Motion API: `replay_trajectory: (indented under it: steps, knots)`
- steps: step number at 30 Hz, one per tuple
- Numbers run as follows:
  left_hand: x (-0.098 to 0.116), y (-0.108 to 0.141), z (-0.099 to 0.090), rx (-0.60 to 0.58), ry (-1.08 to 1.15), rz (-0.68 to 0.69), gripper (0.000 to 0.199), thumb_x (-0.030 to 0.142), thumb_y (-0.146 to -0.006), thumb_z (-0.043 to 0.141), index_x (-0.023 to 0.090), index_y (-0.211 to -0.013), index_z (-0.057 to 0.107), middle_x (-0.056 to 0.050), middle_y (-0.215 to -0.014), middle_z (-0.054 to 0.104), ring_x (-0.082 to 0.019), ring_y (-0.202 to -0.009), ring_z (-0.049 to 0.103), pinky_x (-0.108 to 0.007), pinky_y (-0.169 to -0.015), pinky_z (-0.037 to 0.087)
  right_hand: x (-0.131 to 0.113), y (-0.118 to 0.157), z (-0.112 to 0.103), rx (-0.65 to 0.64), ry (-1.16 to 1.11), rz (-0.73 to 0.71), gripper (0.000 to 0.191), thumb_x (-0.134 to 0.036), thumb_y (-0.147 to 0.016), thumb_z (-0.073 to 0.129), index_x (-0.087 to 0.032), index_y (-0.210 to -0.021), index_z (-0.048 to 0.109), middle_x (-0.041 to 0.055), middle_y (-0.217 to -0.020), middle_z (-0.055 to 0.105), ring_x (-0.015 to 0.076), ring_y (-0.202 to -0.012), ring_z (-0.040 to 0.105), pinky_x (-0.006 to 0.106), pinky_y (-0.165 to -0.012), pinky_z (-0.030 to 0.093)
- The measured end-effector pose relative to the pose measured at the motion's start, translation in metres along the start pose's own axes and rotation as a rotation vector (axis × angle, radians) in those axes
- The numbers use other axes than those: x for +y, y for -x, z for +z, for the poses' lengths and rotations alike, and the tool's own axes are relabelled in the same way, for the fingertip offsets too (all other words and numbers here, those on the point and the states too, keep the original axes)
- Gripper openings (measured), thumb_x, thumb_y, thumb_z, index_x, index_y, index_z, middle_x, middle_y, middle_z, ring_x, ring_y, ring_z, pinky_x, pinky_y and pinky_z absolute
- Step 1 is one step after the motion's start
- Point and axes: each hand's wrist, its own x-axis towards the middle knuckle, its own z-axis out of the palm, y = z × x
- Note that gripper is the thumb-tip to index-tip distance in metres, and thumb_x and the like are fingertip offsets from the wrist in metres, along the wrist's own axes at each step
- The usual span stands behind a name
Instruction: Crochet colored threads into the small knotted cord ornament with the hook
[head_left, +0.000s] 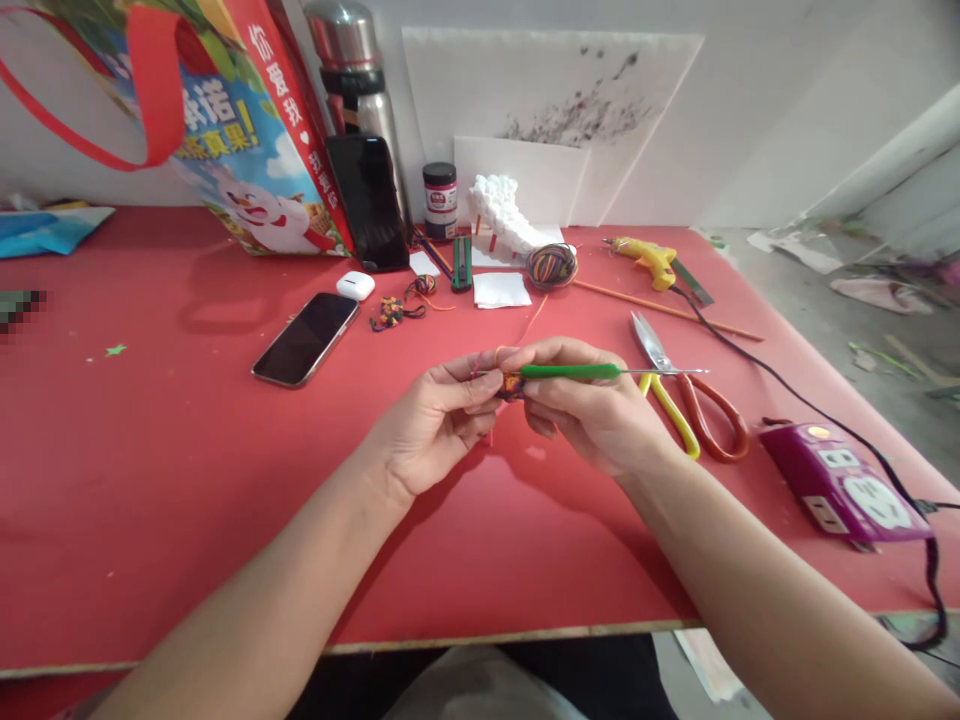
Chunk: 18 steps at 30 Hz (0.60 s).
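Observation:
Between my two hands is a small multicoloured crochet piece (511, 385), dark with orange patches. My left hand (454, 405) pinches its left side, with yarn looped near the index finger. My right hand (589, 400) grips a crochet hook (571, 371) by its green handle; a thin metal end points right. That hand's fingers also touch the right edge of the piece. A strand of orange-pink yarn (536, 318) runs back toward a multicoloured yarn ball (552, 267). The hook's working tip near the stitches is too small to make out.
Scissors (667, 390) lie right of my hands, near a purple power strip (844, 485) and its black cable. A yellow glue gun (646, 262) sits farther back. On the left are a phone (306, 338), an earbud case (355, 286) and a gift bag (262, 190).

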Motion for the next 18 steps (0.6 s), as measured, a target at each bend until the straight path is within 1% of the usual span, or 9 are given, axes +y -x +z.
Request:
replay_trajectory:
  steps: [3,6,10,12,15,18]
  knots:
    - [0.0004,0.0001,0.0006,0.011,0.001,-0.006,0.024,0.008,-0.067,0.098,0.010,-0.087,0.086,0.000,-0.073,0.063,-0.001,-0.054,0.041,-0.014,-0.047,0.032,0.0006,0.0000,-0.0008,-0.012,0.013,-0.002,0.019,-0.014,-0.070,0.078,-0.021,-0.087,0.083,-0.0005,-0.076,0.077,0.0090,-0.050,0.054,0.025,-0.045,0.046]
    - [-0.0001,-0.0006,-0.0001,0.021,0.003,0.006,0.024,0.008,-0.066,0.099,0.009,-0.087,0.086,0.000,-0.071,0.063,-0.001,-0.054,0.043,-0.015,-0.048,0.035,0.0019,-0.0011,-0.0021,-0.016,0.012,-0.016,0.019,-0.014,-0.070,0.078,-0.021,-0.086,0.082,-0.0035,-0.068,0.073,0.0077,-0.047,0.050,0.025,-0.045,0.045]
    - [-0.0011,-0.0014,-0.0019,0.022,-0.024,0.026,0.027,0.008,-0.067,0.099,0.009,-0.092,0.088,-0.003,-0.079,0.071,-0.001,-0.055,0.047,-0.015,-0.050,0.037,0.0027,-0.0025,-0.0040,-0.007,0.003,-0.014,0.015,-0.014,-0.069,0.077,-0.020,-0.083,0.080,-0.0057,-0.059,0.066,0.0070,-0.046,0.046,0.024,-0.045,0.044]
    - [-0.0011,-0.0010,-0.0023,0.022,-0.050,0.042,0.026,0.007,-0.068,0.098,0.009,-0.092,0.088,-0.005,-0.083,0.075,-0.004,-0.060,0.055,-0.015,-0.054,0.043,0.0021,-0.0024,-0.0048,-0.025,-0.011,-0.010,0.015,-0.014,-0.070,0.077,-0.020,-0.083,0.080,-0.0062,-0.059,0.064,0.0068,-0.046,0.046,0.023,-0.045,0.045]
    - [-0.0002,0.0007,-0.0016,0.027,-0.083,0.085,0.028,0.008,-0.068,0.098,0.009,-0.094,0.089,-0.007,-0.090,0.079,-0.010,-0.076,0.070,-0.016,-0.066,0.054,0.0005,-0.0016,-0.0052,-0.072,-0.022,-0.021,0.014,-0.016,-0.074,0.080,-0.021,-0.087,0.081,-0.0070,-0.060,0.062,0.0082,-0.049,0.050,0.024,-0.046,0.047]
    - [0.0007,0.0028,-0.0003,0.043,-0.116,0.119,0.031,0.010,-0.068,0.098,0.012,-0.098,0.090,-0.007,-0.094,0.082,-0.011,-0.080,0.073,-0.017,-0.072,0.058,-0.0005,-0.0009,-0.0050,-0.066,0.012,-0.056,0.012,-0.021,-0.078,0.086,-0.021,-0.089,0.081,-0.0060,-0.064,0.065,0.0093,-0.052,0.055,0.024,-0.047,0.049]
